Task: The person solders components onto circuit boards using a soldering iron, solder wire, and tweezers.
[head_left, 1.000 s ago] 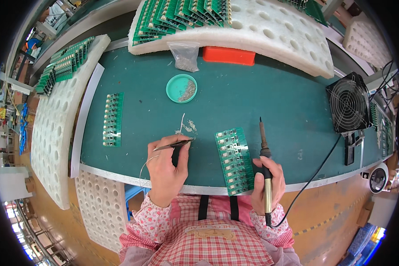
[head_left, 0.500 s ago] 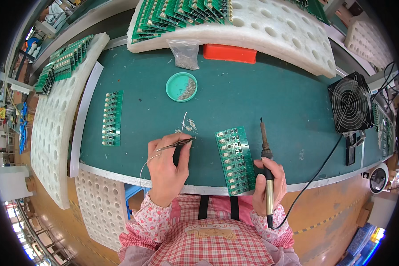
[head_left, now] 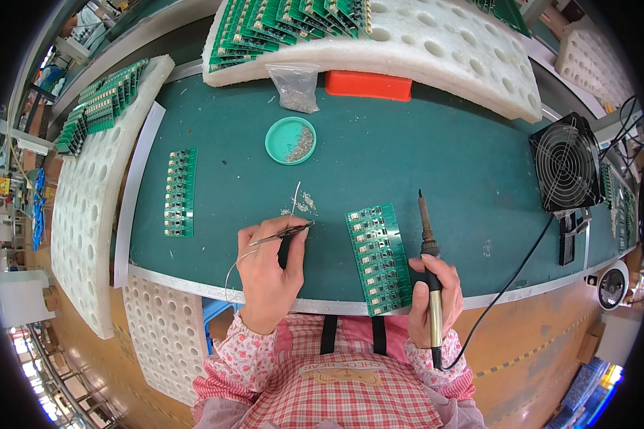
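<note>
My left hand (head_left: 270,272) is closed on a pair of dark tweezers (head_left: 288,232), and a thin length of solder wire (head_left: 296,194) also runs through its fingers. The tweezer tips lie close to a small heap of tiny pale parts (head_left: 305,203) on the mat. In my right hand (head_left: 440,289) is a soldering iron (head_left: 428,229), its tip pointing away from me above the mat. Between the hands a green circuit board panel (head_left: 377,257) lies slightly turned, its near end at the table edge. Whether the tweezers grip a part is too small to tell.
A green dish (head_left: 290,141) of tiny parts sits beyond my left hand, with a plastic bag (head_left: 295,89) and a red box (head_left: 369,85) behind it. Another board panel (head_left: 181,193) lies left. White foam racks (head_left: 451,53) hold boards. A black fan (head_left: 565,164) stands right; the iron's cord (head_left: 504,289) trails near it.
Both hands, the tweezers, the iron and the board panel keep practically the same places. The whole view has shifted very slightly.
</note>
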The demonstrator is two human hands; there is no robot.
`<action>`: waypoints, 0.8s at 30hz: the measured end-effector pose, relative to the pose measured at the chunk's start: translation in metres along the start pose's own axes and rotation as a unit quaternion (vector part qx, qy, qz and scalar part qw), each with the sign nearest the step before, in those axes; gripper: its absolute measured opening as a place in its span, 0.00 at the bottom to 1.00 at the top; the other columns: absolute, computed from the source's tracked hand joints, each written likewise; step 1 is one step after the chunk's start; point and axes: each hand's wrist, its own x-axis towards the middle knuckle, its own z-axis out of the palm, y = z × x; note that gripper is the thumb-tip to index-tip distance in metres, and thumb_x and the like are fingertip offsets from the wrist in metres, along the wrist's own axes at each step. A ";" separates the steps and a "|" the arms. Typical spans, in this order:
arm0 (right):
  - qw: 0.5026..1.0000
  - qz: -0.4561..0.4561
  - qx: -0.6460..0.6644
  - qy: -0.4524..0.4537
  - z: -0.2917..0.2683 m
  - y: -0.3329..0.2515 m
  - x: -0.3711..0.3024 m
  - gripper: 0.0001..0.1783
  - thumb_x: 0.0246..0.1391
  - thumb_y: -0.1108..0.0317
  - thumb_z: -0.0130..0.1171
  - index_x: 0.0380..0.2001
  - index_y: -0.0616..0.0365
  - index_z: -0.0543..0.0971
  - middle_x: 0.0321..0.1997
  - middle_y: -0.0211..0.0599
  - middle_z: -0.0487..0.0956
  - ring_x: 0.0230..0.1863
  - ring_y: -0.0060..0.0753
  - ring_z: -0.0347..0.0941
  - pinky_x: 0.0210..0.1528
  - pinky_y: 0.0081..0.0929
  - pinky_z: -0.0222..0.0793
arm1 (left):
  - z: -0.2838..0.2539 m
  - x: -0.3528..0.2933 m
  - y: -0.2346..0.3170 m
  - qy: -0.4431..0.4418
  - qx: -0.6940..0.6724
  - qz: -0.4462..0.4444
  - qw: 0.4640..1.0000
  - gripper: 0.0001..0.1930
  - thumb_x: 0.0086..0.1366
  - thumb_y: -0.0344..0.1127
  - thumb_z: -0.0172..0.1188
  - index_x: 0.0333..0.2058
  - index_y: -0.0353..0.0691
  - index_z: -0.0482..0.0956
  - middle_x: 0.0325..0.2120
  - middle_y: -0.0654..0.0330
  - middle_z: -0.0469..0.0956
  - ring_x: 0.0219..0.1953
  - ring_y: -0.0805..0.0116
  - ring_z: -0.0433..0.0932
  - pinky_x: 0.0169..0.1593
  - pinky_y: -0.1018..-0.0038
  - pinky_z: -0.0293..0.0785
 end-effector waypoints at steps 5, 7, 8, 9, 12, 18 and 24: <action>1.000 0.003 0.005 0.002 0.000 0.000 0.000 0.18 0.59 0.73 0.58 0.53 0.64 0.71 0.40 0.45 0.82 0.38 0.45 0.78 0.43 0.38 0.74 | 0.001 0.000 0.000 -0.002 -0.003 0.006 1.000 0.07 0.61 0.25 0.63 0.38 0.41 0.82 0.34 0.62 0.82 0.36 0.59 0.74 0.43 0.68 0.70; 1.000 0.007 0.018 0.008 -0.001 -0.001 0.000 0.18 0.59 0.74 0.59 0.52 0.64 0.72 0.39 0.45 0.82 0.38 0.45 0.78 0.42 0.37 0.74 | 0.001 0.001 0.001 0.006 0.004 0.029 1.000 0.07 0.60 0.24 0.63 0.37 0.40 0.82 0.35 0.61 0.82 0.36 0.60 0.74 0.43 0.68 0.70; 1.000 0.008 0.016 0.011 -0.001 -0.001 0.001 0.18 0.59 0.74 0.59 0.52 0.64 0.72 0.39 0.45 0.82 0.38 0.45 0.78 0.42 0.37 0.74 | 0.001 0.001 0.001 0.006 0.001 0.031 0.999 0.07 0.60 0.24 0.63 0.37 0.40 0.82 0.35 0.61 0.82 0.36 0.60 0.74 0.43 0.68 0.70; 1.000 0.004 0.019 0.015 0.000 -0.001 0.001 0.18 0.58 0.74 0.59 0.51 0.64 0.72 0.39 0.45 0.82 0.38 0.45 0.78 0.42 0.37 0.75 | 0.000 0.001 0.002 0.006 -0.003 0.036 0.999 0.08 0.59 0.23 0.65 0.37 0.38 0.81 0.36 0.60 0.82 0.36 0.60 0.77 0.44 0.68 0.70; 1.000 0.000 0.019 0.024 0.000 0.000 0.000 0.18 0.57 0.75 0.60 0.51 0.64 0.73 0.38 0.44 0.82 0.38 0.44 0.78 0.41 0.36 0.75 | 0.001 0.000 0.010 -0.008 -0.041 0.033 0.999 0.09 0.58 0.21 0.64 0.38 0.36 0.80 0.36 0.59 0.82 0.36 0.61 0.79 0.44 0.69 0.71; 1.000 -0.004 0.019 0.025 -0.001 -0.001 0.001 0.19 0.54 0.77 0.61 0.50 0.64 0.74 0.38 0.43 0.82 0.37 0.43 0.78 0.40 0.35 0.75 | 0.020 -0.001 0.024 -0.060 -0.131 0.022 0.989 0.09 0.61 0.18 0.61 0.39 0.34 0.79 0.36 0.57 0.80 0.36 0.64 0.80 0.41 0.75 0.75; 0.999 -0.007 0.024 0.027 -0.002 -0.001 0.001 0.20 0.52 0.78 0.62 0.50 0.63 0.74 0.38 0.42 0.82 0.36 0.43 0.78 0.40 0.34 0.75 | 0.030 -0.001 0.024 -0.052 -0.129 0.041 0.989 0.09 0.60 0.17 0.61 0.39 0.34 0.79 0.36 0.56 0.80 0.35 0.65 0.81 0.41 0.76 0.75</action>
